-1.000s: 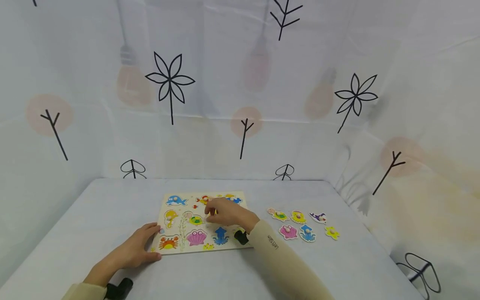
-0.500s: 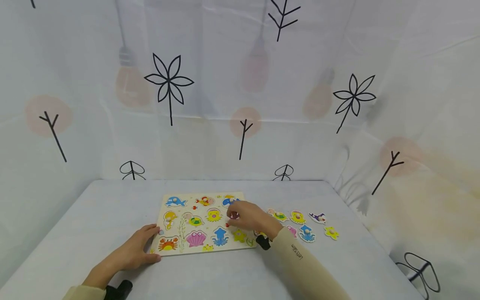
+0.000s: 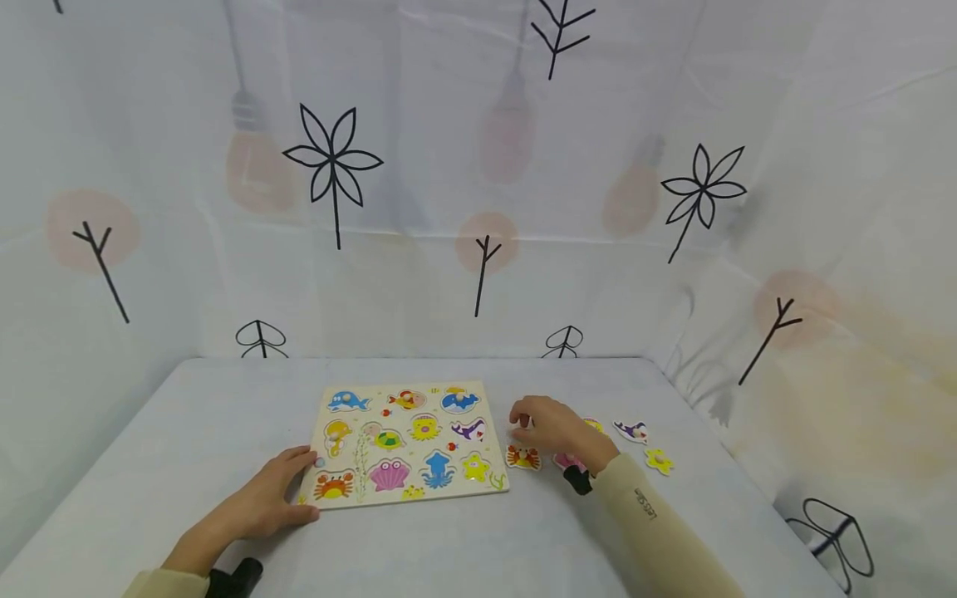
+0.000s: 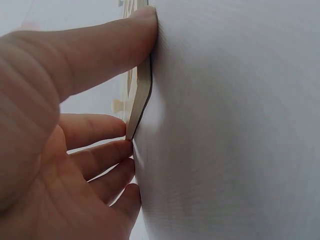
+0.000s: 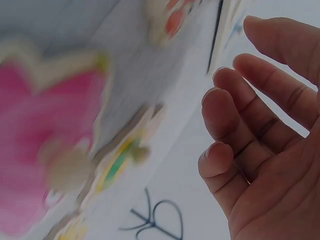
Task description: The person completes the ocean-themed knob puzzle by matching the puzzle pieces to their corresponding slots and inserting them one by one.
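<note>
The board (image 3: pixel 419 449) lies between the hands on the table (image 3: pixel 419 548). The left hand (image 3: pixel 262 497) rests relaxed against its near-left corner; the right hand (image 3: pixel 557 428), loosely bent and holding nothing, hovers beside the loose crab (image 3: pixel 523 458), having moved right, off the board.

White tbl (image 3: pixel 419 552), puzzle brd (image 3: pixel 413 454), loose pcs (image 3: pixel 660 462) to R
</note>
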The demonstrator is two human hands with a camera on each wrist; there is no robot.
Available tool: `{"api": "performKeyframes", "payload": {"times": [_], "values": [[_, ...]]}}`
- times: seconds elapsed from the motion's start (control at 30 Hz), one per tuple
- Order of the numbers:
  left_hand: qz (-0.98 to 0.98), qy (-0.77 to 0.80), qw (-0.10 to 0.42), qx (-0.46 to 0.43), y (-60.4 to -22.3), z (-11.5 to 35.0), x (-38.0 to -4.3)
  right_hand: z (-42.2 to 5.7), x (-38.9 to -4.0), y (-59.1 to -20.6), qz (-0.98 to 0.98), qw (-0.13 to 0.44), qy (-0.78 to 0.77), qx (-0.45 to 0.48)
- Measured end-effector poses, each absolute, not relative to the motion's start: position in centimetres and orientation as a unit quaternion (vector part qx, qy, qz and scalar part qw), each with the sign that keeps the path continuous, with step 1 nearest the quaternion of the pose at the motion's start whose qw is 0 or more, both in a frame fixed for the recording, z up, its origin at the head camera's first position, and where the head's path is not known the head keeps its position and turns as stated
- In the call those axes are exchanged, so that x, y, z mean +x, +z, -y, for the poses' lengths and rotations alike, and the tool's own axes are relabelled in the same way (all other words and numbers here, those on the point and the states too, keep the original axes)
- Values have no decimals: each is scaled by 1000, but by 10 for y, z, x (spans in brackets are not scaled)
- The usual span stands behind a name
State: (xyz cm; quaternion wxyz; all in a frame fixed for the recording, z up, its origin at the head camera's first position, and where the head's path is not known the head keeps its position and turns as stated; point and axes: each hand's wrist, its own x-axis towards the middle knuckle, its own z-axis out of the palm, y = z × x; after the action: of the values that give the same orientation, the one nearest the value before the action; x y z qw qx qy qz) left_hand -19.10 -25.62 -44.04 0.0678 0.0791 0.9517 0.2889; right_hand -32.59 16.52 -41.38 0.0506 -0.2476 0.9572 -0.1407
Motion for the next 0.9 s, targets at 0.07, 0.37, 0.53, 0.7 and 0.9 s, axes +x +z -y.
{"api": "performKeyframes", "payload": {"times": [0.07, 0.37, 0.53, 0.7, 0.9], "values": [[-952, 288, 68, 77, -440, 256, -191, -176, -328, -415, -959, 41, -138, -243], [-952, 286, 72, 76, -439, 256, -192, -208, -330, -418, -966, 27, -136, -219], [-952, 290, 71, 75, -439, 257, -190, -213, -335, -422, -965, 26, -137, -221], [-951, 289, 67, 80, -440, 258, -189, -216, -340, -426, -966, 29, -137, -216], [-950, 294, 66, 80, -441, 257, -191, -219, -345, -428, -964, 39, -153, -215]]}}
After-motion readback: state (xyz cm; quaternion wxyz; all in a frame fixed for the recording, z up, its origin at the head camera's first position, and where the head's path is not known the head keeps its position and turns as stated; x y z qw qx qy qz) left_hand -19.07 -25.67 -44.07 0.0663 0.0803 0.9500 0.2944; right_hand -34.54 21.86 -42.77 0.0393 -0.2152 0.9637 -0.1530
